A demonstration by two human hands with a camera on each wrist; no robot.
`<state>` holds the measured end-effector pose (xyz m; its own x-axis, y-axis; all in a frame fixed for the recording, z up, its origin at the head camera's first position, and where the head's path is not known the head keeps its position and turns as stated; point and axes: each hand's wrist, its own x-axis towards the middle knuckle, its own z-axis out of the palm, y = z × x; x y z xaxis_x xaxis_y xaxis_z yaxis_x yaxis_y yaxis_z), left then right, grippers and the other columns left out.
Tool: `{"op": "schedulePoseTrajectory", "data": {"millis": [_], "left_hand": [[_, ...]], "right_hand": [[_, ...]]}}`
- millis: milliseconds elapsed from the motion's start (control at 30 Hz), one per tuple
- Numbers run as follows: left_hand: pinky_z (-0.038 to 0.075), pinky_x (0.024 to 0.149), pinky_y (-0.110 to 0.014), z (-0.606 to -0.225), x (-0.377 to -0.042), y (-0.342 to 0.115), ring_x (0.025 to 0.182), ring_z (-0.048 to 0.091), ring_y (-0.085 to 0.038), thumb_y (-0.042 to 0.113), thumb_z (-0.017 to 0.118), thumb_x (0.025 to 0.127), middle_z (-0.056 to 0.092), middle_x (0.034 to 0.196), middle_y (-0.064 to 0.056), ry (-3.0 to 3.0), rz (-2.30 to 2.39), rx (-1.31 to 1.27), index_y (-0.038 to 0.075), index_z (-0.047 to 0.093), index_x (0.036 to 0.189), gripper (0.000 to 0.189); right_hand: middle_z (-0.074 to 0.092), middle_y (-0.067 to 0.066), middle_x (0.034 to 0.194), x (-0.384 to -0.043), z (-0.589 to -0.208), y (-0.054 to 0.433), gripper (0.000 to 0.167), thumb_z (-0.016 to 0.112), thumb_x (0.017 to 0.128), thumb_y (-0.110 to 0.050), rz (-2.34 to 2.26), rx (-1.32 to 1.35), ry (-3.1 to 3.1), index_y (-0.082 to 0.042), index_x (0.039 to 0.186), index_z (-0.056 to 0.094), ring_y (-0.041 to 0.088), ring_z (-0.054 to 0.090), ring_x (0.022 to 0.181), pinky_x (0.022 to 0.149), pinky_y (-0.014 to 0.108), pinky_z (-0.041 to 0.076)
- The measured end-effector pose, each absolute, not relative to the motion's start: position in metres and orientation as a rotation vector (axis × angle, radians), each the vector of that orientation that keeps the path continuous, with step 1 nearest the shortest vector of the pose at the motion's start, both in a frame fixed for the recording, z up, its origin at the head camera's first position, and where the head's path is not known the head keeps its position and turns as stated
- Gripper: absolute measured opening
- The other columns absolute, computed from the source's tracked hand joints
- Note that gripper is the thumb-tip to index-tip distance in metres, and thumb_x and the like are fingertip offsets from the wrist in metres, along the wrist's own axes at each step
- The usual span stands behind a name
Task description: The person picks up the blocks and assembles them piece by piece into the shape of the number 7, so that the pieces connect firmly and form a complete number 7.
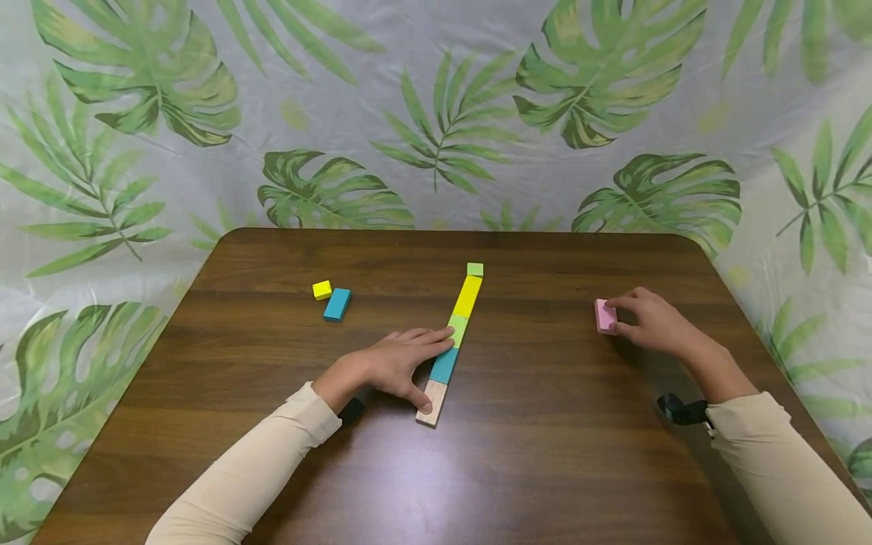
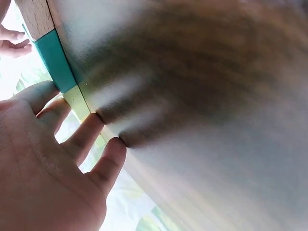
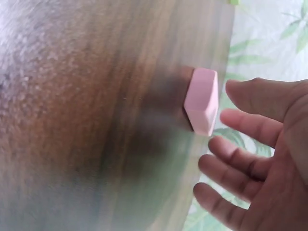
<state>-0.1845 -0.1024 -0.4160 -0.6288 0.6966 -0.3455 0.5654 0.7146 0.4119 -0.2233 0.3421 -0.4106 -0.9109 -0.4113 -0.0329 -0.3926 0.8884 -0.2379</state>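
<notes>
Head view: the spread left hand [image 1: 400, 362] is seemingly steadying the block row [image 1: 445, 365]. The right hand [image 1: 650, 322], parted, is gripping nothing beside the pink block [image 1: 603, 318].

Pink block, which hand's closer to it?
Right. The right hand is at the pink block, fingertips by its right edge; the left hand is well to its left, on the block row.

Cream sleeves [image 1: 252, 465], black cameras [image 1: 676, 409] at wrists
</notes>
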Motion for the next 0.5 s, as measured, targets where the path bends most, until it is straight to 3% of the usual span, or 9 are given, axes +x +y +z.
{"op": "schedulePoseTrajectory", "data": {"millis": [133,367,500], "left_hand": [[0.016,0.123,-0.055,-0.4165,-0.1844,-0.1023,0.155,0.015,-0.025,0.05,0.079,0.079,0.008,0.169,0.011,2.441,0.357,0.966,0.026,0.021,0.16,0.103],[0.016,0.123,-0.056,-0.4186,-0.1848,-0.1035,0.155,0.015,-0.025,0.05,0.079,0.079,0.009,0.169,0.011,2.447,0.365,0.971,0.026,0.021,0.16,0.103],[0.017,0.123,-0.056,-0.4191,-0.1853,-0.1042,0.156,0.014,-0.024,0.051,0.079,0.079,0.008,0.169,0.011,2.452,0.359,0.974,0.026,0.021,0.16,0.102]], "right_hand": [[0.059,0.028,0.102,-0.2231,-0.4122,0.3416,0.045,0.071,0.089,-0.02,-0.331,-0.566,2.956,0.007,0.124,0.063,0.031,0.053,0.083,0.073,0.047,0.046],[0.065,0.028,0.108,-0.2269,-0.4116,0.3383,0.042,0.07,0.091,-0.027,-0.356,-0.53,2.945,0.006,0.116,0.064,0.038,0.061,0.092,0.083,0.058,0.048],[0.066,0.025,0.105,-0.2296,-0.4109,0.3344,0.038,0.068,0.092,-0.03,-0.365,-0.449,2.938,0.003,0.112,0.063,0.032,0.059,0.085,0.077,0.053,0.049]]}}
